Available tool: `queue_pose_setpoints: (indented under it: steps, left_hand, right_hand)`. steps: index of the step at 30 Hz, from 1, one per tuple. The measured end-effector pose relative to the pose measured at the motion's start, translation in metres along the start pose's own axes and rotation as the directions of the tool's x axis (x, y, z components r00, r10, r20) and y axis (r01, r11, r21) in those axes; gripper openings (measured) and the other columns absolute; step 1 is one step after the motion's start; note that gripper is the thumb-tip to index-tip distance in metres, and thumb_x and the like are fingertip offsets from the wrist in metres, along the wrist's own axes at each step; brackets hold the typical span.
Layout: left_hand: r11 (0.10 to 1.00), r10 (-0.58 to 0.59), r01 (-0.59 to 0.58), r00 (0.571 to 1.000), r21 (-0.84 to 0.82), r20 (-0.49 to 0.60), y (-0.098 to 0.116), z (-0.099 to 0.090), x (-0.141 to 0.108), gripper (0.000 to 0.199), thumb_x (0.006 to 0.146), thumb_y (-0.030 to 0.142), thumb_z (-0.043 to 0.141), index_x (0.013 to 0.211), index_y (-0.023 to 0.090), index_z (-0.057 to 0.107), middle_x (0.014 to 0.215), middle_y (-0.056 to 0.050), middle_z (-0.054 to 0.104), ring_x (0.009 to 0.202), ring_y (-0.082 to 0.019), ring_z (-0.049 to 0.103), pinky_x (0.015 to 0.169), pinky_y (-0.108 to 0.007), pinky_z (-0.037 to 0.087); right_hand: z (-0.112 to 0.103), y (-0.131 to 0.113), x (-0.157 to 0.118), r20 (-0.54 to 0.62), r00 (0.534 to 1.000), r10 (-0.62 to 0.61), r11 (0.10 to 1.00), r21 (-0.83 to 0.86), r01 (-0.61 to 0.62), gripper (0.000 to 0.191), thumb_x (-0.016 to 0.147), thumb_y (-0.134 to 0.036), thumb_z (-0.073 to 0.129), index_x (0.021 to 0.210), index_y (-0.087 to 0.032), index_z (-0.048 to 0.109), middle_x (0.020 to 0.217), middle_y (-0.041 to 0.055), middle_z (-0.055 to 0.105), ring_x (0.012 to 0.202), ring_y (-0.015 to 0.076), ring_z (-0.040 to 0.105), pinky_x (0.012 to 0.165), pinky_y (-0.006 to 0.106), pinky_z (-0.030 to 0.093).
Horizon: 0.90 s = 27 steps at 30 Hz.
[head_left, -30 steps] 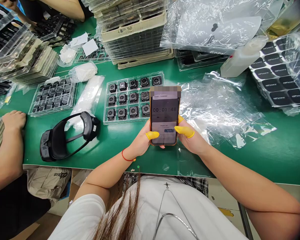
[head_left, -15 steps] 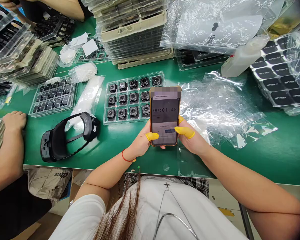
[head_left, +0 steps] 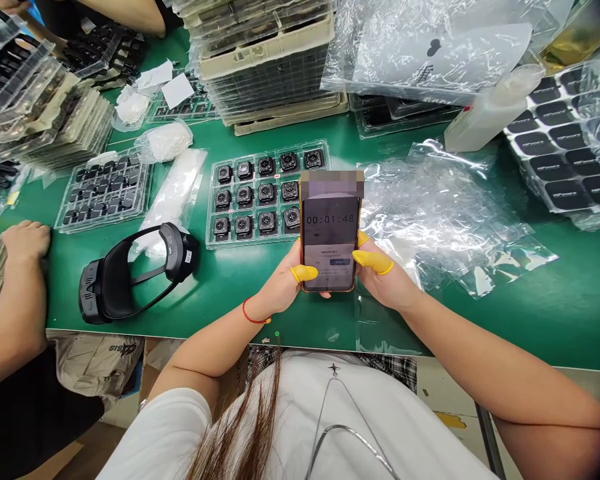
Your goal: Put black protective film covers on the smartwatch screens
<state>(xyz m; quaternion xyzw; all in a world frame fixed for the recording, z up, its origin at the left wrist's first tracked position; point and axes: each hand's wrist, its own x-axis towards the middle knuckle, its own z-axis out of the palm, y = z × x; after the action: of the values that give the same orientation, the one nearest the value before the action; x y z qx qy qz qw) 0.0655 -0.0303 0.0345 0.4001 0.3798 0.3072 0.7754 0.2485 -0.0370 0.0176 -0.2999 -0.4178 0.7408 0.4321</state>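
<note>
Your left hand (head_left: 280, 283) and right hand (head_left: 385, 280) stay apart, closed on either long side of the phone in an orange case (head_left: 330, 233), which you hold up just in from the front edge of the green worktop (head_left: 530, 300). A yellow finger cot (head_left: 304, 273) covers your left thumb and another (head_left: 373, 262) your right, both resting by the lower screen. The screen reads 00:01:48 above a dialog whose small print is too fine to read. Keep the phone steady and the cots clear of the glass until you mean to tap. A red string bracelet (head_left: 254, 313) circles your left wrist. Just beyond the phone lies a clear tray of black square modules (head_left: 209, 200); to its left sits a black head-mounted frame (head_left: 177, 250), and to its right crumpled clear plastic (head_left: 440, 213). A co-worker's hand (head_left: 26, 241) rests near the left edge. Since the earlier frame, the timer reads the same, your right thumb has eased slightly outward, and the view has tilted a little.
</note>
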Motion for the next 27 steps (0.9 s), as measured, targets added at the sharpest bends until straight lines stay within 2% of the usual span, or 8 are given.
queue_pose_setpoints:
  steps: [4,13,15,20,23,27]
  left_hand:
    - [1.000,0.003,-0.003,1.000,0.000,-0.002,0.0000,0.0004,0.0001,0.070,0.071,0.030,0.064,0.136,0.022,0.040,0.136,-0.013,0.057,0.108,-0.033,0.065,0.064,-0.034,0.062]
    - [1.000,0.019,-0.019,1.000,0.025,0.020,-0.0043,-0.0017,0.0016,0.072,0.076,0.038,0.067,0.139,0.023,0.036,0.141,-0.013,0.054,0.103,-0.031,0.068,0.054,-0.027,0.058]
    - [0.999,0.016,-0.017,1.000,0.037,0.018,-0.0053,-0.0022,0.0016,0.071,0.077,0.039,0.067,0.139,0.024,0.037,0.141,-0.012,0.054,0.104,-0.030,0.068,0.055,-0.026,0.057]
    - [0.998,0.014,-0.015,1.000,0.058,0.012,-0.0069,-0.0032,0.0022,0.068,0.081,0.042,0.065,0.140,0.025,0.037,0.138,-0.012,0.056,0.098,-0.028,0.070,0.055,-0.026,0.057]
    - [0.998,0.010,-0.011,1.000,0.067,0.001,-0.0077,-0.0035,0.0026,0.065,0.082,0.042,0.064,0.139,0.024,0.038,0.134,-0.012,0.059,0.090,-0.026,0.071,0.054,-0.027,0.058]
    - [0.999,0.028,-0.029,0.999,0.040,0.021,-0.0074,-0.0028,0.0022,0.068,0.080,0.041,0.065,0.140,0.025,0.038,0.136,-0.012,0.057,0.093,-0.026,0.071,0.053,-0.025,0.057]
  right_hand:
    - [0.0010,-0.0008,0.0003,0.015,1.000,-0.016,1.000,0.013,0.016,0.050,0.089,-0.043,0.054,0.135,-0.027,0.046,0.114,0.0058,0.064,0.088,0.0236,0.066,0.062,0.034,0.055]
    - [0.0014,0.0001,0.0012,0.066,0.998,-0.017,0.999,0.040,0.015,0.055,0.091,-0.045,0.053,0.142,-0.028,0.038,0.113,0.0049,0.065,0.065,0.0178,0.064,0.061,0.036,0.056]
    - [0.0005,0.0009,0.0009,0.064,0.998,-0.026,0.999,0.039,0.023,0.053,0.092,-0.044,0.053,0.140,-0.028,0.040,0.116,0.0052,0.064,0.070,0.0184,0.065,0.061,0.034,0.055]
    - [-0.0015,0.0034,0.0003,0.023,0.999,-0.039,0.999,0.008,0.039,0.051,0.091,-0.044,0.054,0.137,-0.025,0.043,0.126,0.0066,0.059,0.096,0.0229,0.064,0.069,0.033,0.055]
    - [-0.0008,0.0026,0.0009,0.044,0.998,-0.035,0.999,0.035,0.033,0.052,0.091,-0.043,0.054,0.138,-0.026,0.042,0.128,0.0067,0.058,0.097,0.0231,0.065,0.066,0.032,0.054]
    - [0.0009,-0.0001,0.0016,0.066,0.997,-0.037,0.997,0.064,0.033,0.052,0.090,-0.043,0.056,0.138,-0.026,0.042,0.124,0.0074,0.060,0.089,0.0226,0.067,0.063,0.033,0.055]
